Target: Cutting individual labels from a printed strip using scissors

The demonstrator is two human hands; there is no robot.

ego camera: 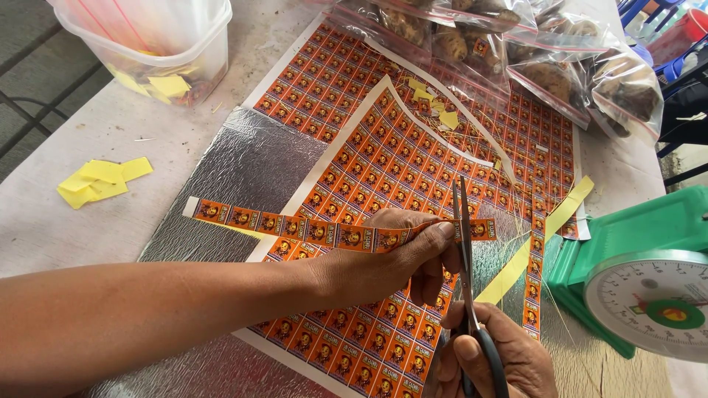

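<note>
My left hand (391, 258) pinches a long orange strip of small printed stickers (295, 227), holding it level above a large orange sticker sheet (383, 162). My right hand (494, 357) grips black-handled scissors (466, 258), blades pointing up and closing across the strip near its right end, just past my left thumb. The sheet lies on a silver foil mat (236, 177). A loose vertical sticker strip (535, 273) and a yellow backing strip (538, 243) lie to the right.
A clear plastic tub (158, 40) with yellow scraps stands at the back left. Yellow paper pieces (99, 180) lie on the grey table. Clear bags of brown roots (560, 66) sit at the back. A green dial scale (649, 280) stands at the right.
</note>
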